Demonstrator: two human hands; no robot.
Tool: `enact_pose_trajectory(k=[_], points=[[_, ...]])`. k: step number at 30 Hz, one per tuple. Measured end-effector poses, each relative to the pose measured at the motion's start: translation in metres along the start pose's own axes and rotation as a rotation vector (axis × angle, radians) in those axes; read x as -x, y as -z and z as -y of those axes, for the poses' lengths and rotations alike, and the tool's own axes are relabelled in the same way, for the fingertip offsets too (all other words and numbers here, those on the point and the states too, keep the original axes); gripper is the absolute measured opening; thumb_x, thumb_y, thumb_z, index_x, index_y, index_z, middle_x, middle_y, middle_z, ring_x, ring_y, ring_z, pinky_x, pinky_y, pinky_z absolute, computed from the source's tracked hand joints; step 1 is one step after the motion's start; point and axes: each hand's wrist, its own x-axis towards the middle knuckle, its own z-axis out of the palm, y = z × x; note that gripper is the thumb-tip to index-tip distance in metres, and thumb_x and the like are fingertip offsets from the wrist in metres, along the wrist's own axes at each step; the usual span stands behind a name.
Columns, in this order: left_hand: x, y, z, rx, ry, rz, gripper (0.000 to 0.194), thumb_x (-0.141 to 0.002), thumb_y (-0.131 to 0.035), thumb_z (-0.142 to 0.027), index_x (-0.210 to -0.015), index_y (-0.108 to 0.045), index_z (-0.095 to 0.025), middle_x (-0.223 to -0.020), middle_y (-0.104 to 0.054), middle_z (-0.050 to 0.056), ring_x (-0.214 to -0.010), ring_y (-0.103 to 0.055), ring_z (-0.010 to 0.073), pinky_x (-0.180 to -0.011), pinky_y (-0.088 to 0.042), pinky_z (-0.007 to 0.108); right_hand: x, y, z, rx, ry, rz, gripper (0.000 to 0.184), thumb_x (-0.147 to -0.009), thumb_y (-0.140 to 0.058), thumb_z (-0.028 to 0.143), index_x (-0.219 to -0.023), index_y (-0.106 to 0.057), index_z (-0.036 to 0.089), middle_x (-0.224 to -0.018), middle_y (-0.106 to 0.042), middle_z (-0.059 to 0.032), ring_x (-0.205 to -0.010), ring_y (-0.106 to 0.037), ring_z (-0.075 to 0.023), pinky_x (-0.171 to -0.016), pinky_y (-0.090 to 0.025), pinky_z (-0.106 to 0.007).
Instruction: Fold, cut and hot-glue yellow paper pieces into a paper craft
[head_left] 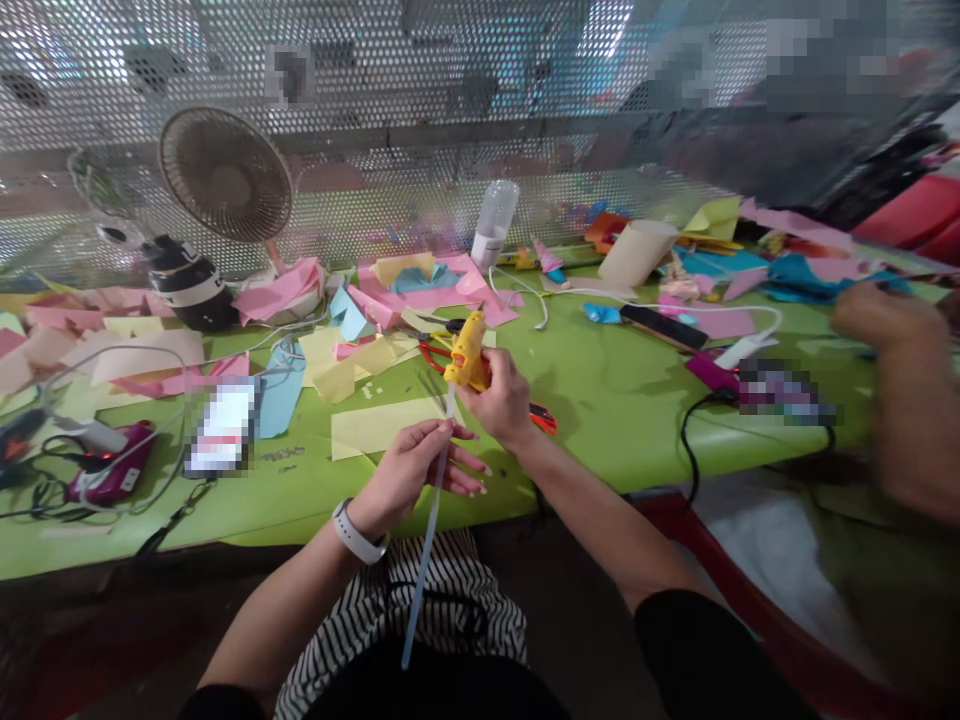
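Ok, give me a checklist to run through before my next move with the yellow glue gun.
1. Right grip around the yellow glue gun: ok, the hand is wrapped round it.
2. Left grip on the glue stick: ok, pinched near its upper end.
3. Glue stick seated firmly: cannot tell; its upper end meets the gun, but the depth is hidden.
4. Glue gun powered and warm: cannot tell; no cord from it can be made out.
5. Space around the gun free of paper: not ok; a pale yellow strip lies close by.
6. Co-worker's hand out of the way: ok, well off to the right.
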Motion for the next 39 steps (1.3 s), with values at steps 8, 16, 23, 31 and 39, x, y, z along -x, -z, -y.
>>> enact_pose_trajectory(k=[8,16,23,31,39], points=[[0.005,0.010,-0.002,-0.070,-0.078,0.003,0.046,-0.085,-0.068,-0.056,-0.097,-0.064,-0.011,-0.056,-0.066,0.000,-0.039,-0.058,0.0115,-0.042,-0.047,0.020,0.000,0.004,-0.002,-0.018,0.059,-0.027,0.035,-0.083,-0.065,0.043,-0.108,-0.049,0.023,-0.085,-0.064,-0.0053,-0.070,-0.064,-0.0215,-0.058,-0.051,-0.032],[0.013,0.015,0.006,-0.162,-0.109,-0.031,0.046,-0.087,-0.064,-0.061,-0.090,-0.059,-0.015,-0.055,-0.062,-0.003,-0.036,-0.054,0.0087,-0.038,-0.045,0.018,-0.005,0.018,0.008,-0.061,0.276,-0.101,0.043,-0.084,-0.062,0.037,-0.122,-0.047,0.021,-0.105,-0.065,-0.0126,-0.085,-0.068,-0.0243,-0.057,-0.054,-0.032],[0.013,0.012,0.020,-0.177,-0.143,-0.046,0.048,-0.088,-0.064,-0.061,-0.095,-0.059,-0.014,-0.060,-0.065,-0.001,-0.041,-0.061,0.0110,-0.042,-0.049,0.020,-0.009,0.028,0.014,0.024,0.197,-0.006,0.049,-0.086,-0.059,0.053,-0.119,-0.050,0.018,-0.090,-0.066,-0.0072,-0.056,-0.060,-0.0151,-0.050,-0.048,-0.027],[0.013,0.014,0.027,-0.183,-0.135,-0.010,0.044,-0.091,-0.062,-0.058,-0.095,-0.059,-0.014,-0.061,-0.068,0.000,-0.041,-0.063,0.0101,-0.041,-0.047,0.017,-0.013,0.037,0.009,-0.005,0.341,-0.051,0.027,-0.086,-0.061,0.039,-0.103,-0.052,0.020,-0.075,-0.062,-0.0026,-0.059,-0.061,-0.0169,-0.053,-0.049,-0.028],[0.018,0.009,0.041,-0.063,-0.128,0.042,0.042,-0.094,-0.057,-0.057,-0.095,-0.055,-0.015,-0.062,-0.069,0.000,-0.041,-0.063,0.0112,-0.040,-0.049,0.018,-0.013,0.038,0.010,-0.075,0.364,-0.121,0.024,-0.089,-0.058,0.038,-0.106,-0.050,0.022,-0.082,-0.064,-0.0054,-0.066,-0.064,-0.0187,-0.053,-0.051,-0.029]])
